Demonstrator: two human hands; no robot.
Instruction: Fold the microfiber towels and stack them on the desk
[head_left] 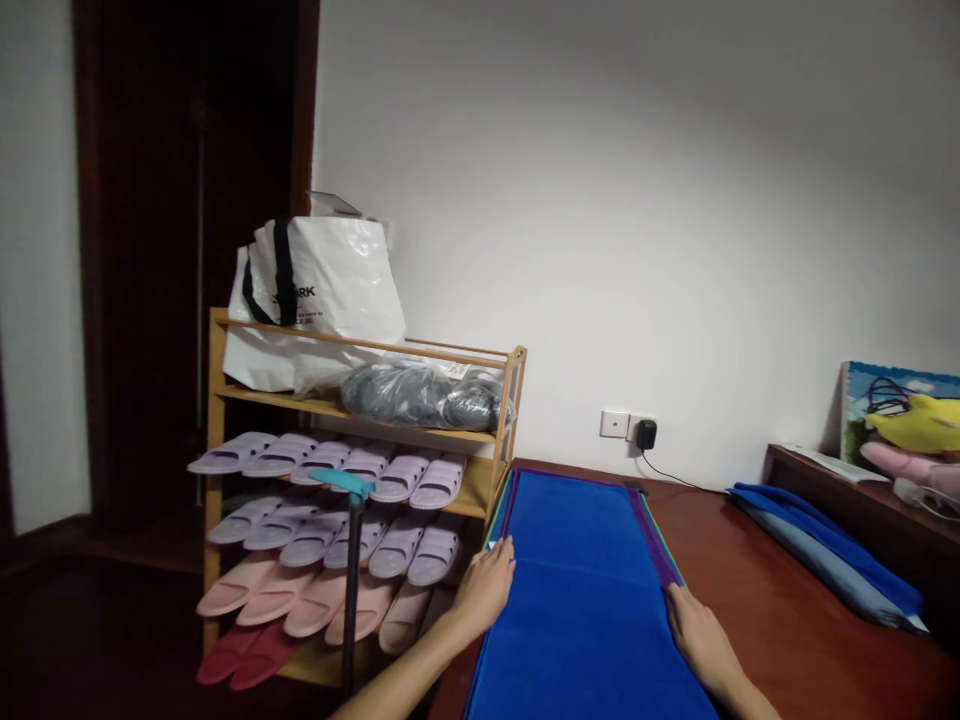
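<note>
A long blue towel [577, 580] lies flat on the red-brown table, with purple and green cloth edges [651, 530] showing from under its sides. My left hand [484, 585] pinches the towel's left edge, where a small white label shows partly beneath the fingers. On the opposite side, my right hand [697, 630] has its fingers closed on the right edge, beside the purple strip. Some fingertips of both hands are hidden. The towel's near end runs out of the frame.
A wooden rack [517, 390] with several slippers [439, 482] and a white bag [345, 275] stands left of the table. A black pole [350, 590] rises before it. Folded cloths [825, 550] lie right; a plugged-in adapter [646, 434] is on the wall.
</note>
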